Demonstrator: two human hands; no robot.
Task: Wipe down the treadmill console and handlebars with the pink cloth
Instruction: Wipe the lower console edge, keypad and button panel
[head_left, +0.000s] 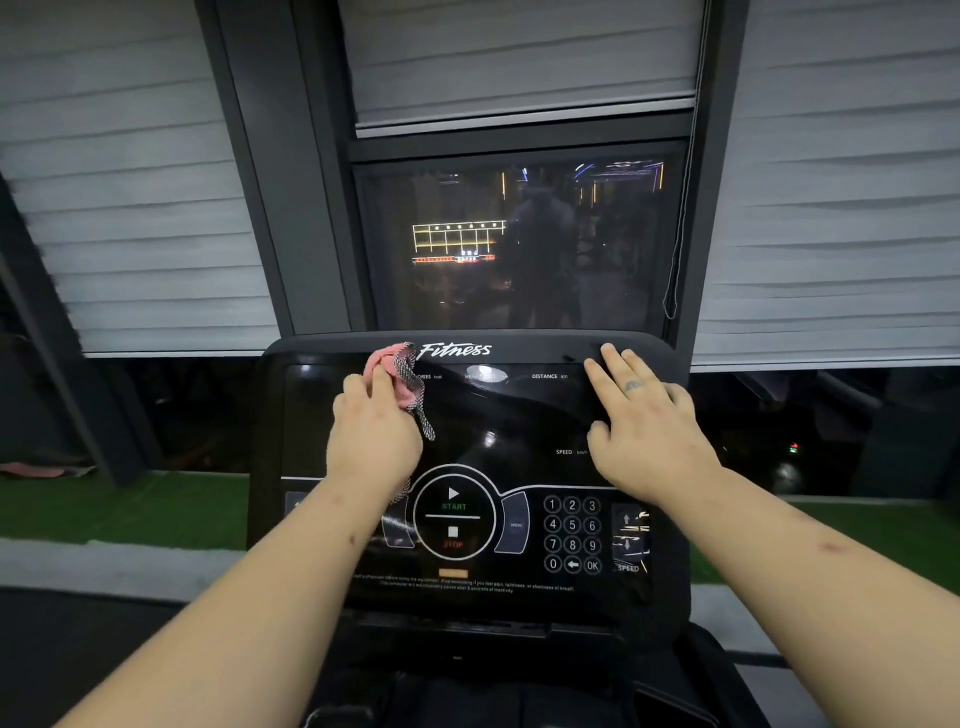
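The black glossy treadmill console (519, 426) fills the middle of the view, with a START/STOP dial and a number keypad low on its face. My left hand (371, 436) grips the bunched pink cloth (387, 371) and holds it against the console's upper left, near the "Fitness" logo. A checkered edge of the cloth hangs down beside my fingers. Resting flat on the console's upper right corner is my right hand (641, 415), its fingers straight and spread. The handlebars are dark and hard to make out below the console.
A dark window (514, 244) with reflections stands right behind the console, framed by grey blinds (130, 208) on both sides. A blind cord (675, 260) hangs at the window's right. Green turf (124, 509) runs along the floor beyond the treadmill.
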